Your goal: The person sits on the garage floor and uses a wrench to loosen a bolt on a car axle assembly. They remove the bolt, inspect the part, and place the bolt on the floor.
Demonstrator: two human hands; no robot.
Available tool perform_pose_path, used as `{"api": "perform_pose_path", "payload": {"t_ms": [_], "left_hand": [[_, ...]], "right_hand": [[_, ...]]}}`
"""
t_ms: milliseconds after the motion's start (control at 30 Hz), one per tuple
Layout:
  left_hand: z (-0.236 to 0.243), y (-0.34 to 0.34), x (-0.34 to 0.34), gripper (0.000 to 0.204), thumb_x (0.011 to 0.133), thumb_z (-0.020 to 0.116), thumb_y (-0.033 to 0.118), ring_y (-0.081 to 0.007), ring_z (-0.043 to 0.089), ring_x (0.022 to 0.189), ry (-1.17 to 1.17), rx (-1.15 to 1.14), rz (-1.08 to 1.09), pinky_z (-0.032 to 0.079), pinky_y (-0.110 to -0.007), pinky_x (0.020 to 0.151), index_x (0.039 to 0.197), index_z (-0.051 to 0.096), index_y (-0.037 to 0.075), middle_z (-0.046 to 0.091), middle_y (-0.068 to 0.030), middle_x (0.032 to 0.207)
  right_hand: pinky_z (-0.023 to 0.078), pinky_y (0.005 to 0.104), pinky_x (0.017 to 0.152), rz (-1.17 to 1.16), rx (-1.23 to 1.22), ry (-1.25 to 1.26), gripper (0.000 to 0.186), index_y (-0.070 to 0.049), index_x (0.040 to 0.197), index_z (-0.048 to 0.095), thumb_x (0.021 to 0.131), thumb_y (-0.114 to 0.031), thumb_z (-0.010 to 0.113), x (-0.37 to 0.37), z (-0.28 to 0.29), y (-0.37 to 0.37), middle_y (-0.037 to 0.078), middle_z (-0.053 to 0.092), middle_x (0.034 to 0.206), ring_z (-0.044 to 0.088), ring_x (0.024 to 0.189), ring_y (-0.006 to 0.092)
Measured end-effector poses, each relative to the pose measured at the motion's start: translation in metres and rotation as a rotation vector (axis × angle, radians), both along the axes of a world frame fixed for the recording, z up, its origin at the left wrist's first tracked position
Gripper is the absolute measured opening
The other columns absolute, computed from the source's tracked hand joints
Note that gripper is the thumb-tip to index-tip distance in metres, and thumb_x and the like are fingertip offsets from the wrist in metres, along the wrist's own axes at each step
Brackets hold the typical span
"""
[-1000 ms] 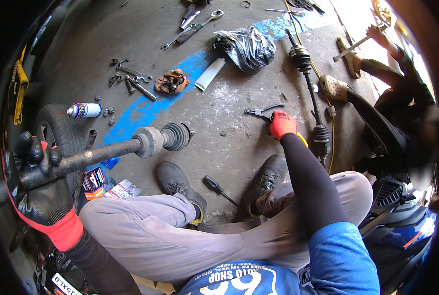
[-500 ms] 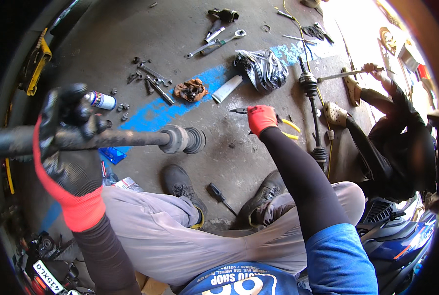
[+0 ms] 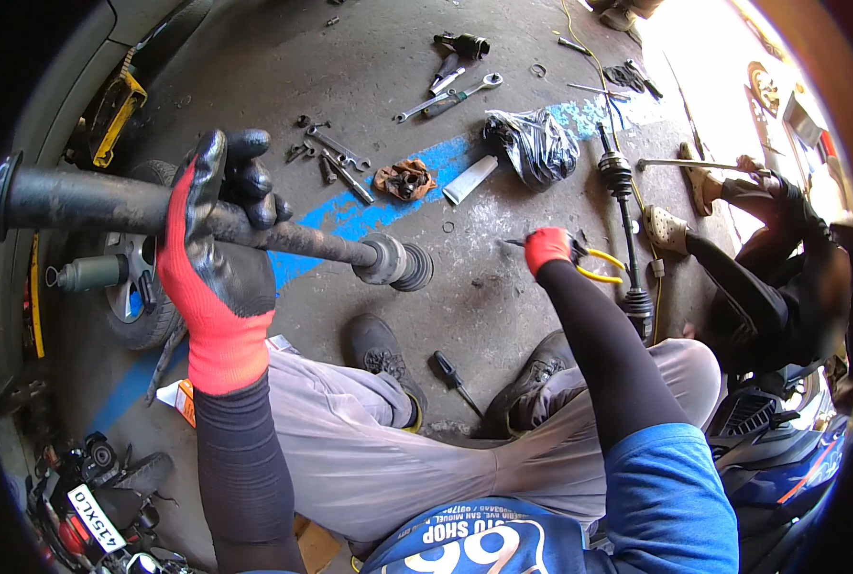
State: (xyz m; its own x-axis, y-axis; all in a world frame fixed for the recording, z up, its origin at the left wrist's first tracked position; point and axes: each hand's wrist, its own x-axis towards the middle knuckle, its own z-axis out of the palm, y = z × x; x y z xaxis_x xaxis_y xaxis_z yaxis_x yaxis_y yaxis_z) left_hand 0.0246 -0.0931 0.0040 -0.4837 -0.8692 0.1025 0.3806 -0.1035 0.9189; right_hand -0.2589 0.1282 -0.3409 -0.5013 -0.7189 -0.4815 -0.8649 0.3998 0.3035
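Observation:
My left hand (image 3: pixel 224 253), in a red glove with black palm and fingers, is wrapped round a long dark drive shaft (image 3: pixel 323 246). The shaft hangs above the floor, nearly level, its flanged thick end (image 3: pixel 77 196) to the left. Its other end, a ribbed black joint (image 3: pixel 407 265), points right toward the middle. My right hand (image 3: pixel 548 251), gloved likewise, is closed round a pair of pliers with yellow handles (image 3: pixel 601 276). Their dark nose pokes out left of the fist, away from the shaft; what the jaws hold, if anything, I cannot make out.
Another axle (image 3: pixel 627 234) lies at right, near a co-worker's hand on a metal bar (image 3: pixel 687 164). Wrenches (image 3: pixel 345 153), a brown rag-like bundle (image 3: pixel 404 180), a white tube (image 3: pixel 470 180) and a black plastic bag (image 3: pixel 538 148) lie ahead. A screwdriver (image 3: pixel 457 381) sits between my boots. A wheel (image 3: pixel 144 316) is at left.
The view has shifted left, so the floor things appear farther right. My left hand and the shaft have moved right in the picture, and the flanged end now shows. Both grips stay closed.

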Motion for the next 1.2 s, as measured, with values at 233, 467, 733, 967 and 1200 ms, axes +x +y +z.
{"api": "perform_pose_path", "payload": {"t_ms": [233, 467, 733, 967, 1200], "left_hand": [[-0.004, -0.004, -0.002, 0.043, 0.101, 0.054, 0.037, -0.0128, 0.052, 0.069, -0.075, -0.012, -0.083, 0.046, -0.031, 0.070, 0.110, 0.068, -0.003, 0.057, -0.0053, 0.081], [0.008, 0.002, -0.005, 0.043, 0.102, 0.049, 0.035, -0.0135, 0.049, 0.072, 0.010, -0.078, -0.468, 0.043, -0.030, 0.074, 0.119, 0.063, -0.002, 0.054, -0.0047, 0.083], [-0.003, -0.007, -0.006, 0.038, 0.099, 0.056, 0.036, -0.0125, 0.047, 0.064, 0.016, -0.061, -0.317, 0.041, -0.029, 0.068, 0.114, 0.066, 0.002, 0.050, -0.0009, 0.075], [-0.014, -0.045, -0.011, 0.028, 0.091, 0.067, 0.036, -0.0112, 0.042, 0.055, -0.061, 0.056, 0.211, 0.042, -0.031, 0.057, 0.091, 0.068, 0.008, 0.043, 0.0043, 0.065], [-0.044, -0.127, 0.060, 0.026, 0.091, 0.060, 0.038, -0.0159, 0.043, 0.058, -0.114, 0.171, 0.425, 0.040, -0.036, 0.059, 0.081, 0.057, 0.014, 0.043, 0.0029, 0.068]], "right_hand": [[0.054, 0.0481, 0.089, -0.463, 0.051, -0.111, 0.026, -0.011, 0.111, 0.074, 0.094, -0.020, 0.056, 0.024, -0.004, 0.128, 0.014, 0.070, 0.121, 0.069, 0.108, 0.0339], [0.040, 0.0555, 0.105, -0.546, 0.167, -0.100, 0.039, -0.021, 0.122, 0.072, 0.084, -0.028, 0.068, 0.031, 0.060, 0.129, 0.004, 0.069, 0.128, 0.062, 0.123, 0.0272], [0.048, 0.0460, 0.100, -0.100, -0.725, -0.520, 0.058, -0.006, 0.124, 0.063, 0.084, -0.047, 0.070, 0.101, 0.168, 0.019, 0.019, 0.065, 0.122, 0.061, 0.117, 0.0354], [0.050, 0.0420, 0.097, 0.242, -0.936, -0.622, 0.054, -0.003, 0.128, 0.061, 0.087, -0.035, 0.074, 0.060, 0.294, 0.035, 0.020, 0.065, 0.117, 0.063, 0.111, 0.0366], [0.051, 0.0416, 0.093, -0.012, -1.074, -0.213, 0.047, -0.005, 0.121, 0.064, 0.089, -0.039, 0.070, 0.017, 0.280, 0.070, 0.019, 0.069, 0.109, 0.066, 0.105, 0.0361]]}}
